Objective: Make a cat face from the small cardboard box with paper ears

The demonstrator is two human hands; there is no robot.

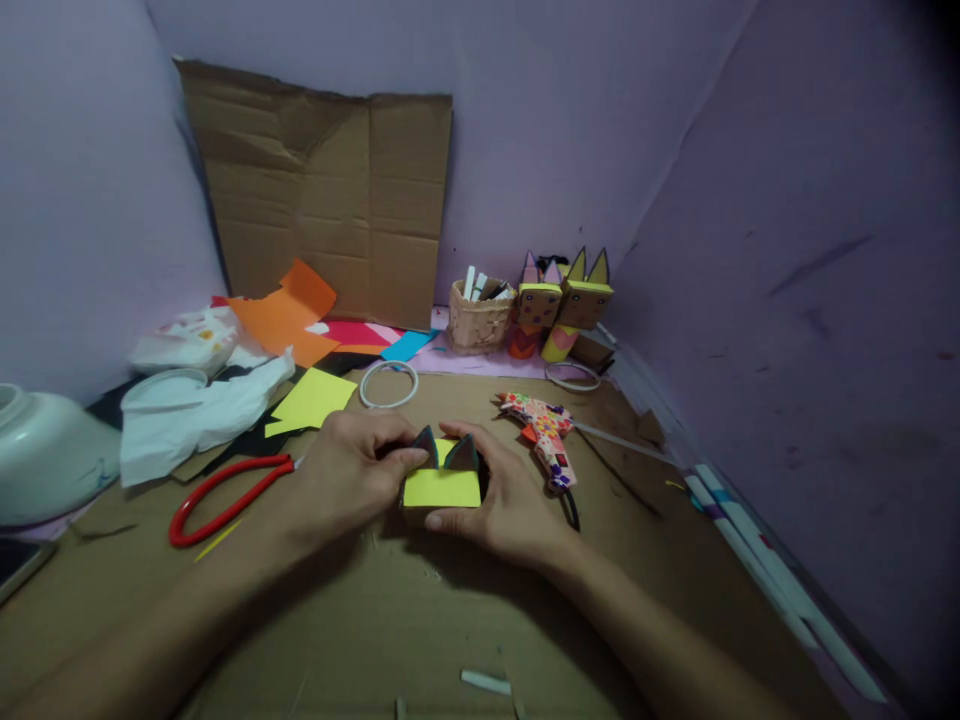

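Between my hands is a small cardboard box (442,489) with a yellow paper top and two dark pointed ears standing on it. My right hand (510,500) wraps round its right side, thumb along the near face and fingers behind. My left hand (367,465) pinches the left ear (427,448) between thumb and fingers. The right ear (461,454) stands upright near my right fingers. To the right lies a flower-patterned hot glue gun (546,435), apart from my hands. Red-handled scissors (225,495) rest beside my left forearm.
Cardboard (345,620) covers the tabletop. Two eared cardboard figures (587,305) stand at the back, beside a woven basket (480,325) of rolled paper and pens. Coloured paper (311,400), a white bowl (52,455) and crumpled tissue (199,415) lie left. A short white stick (486,682) lies in front.
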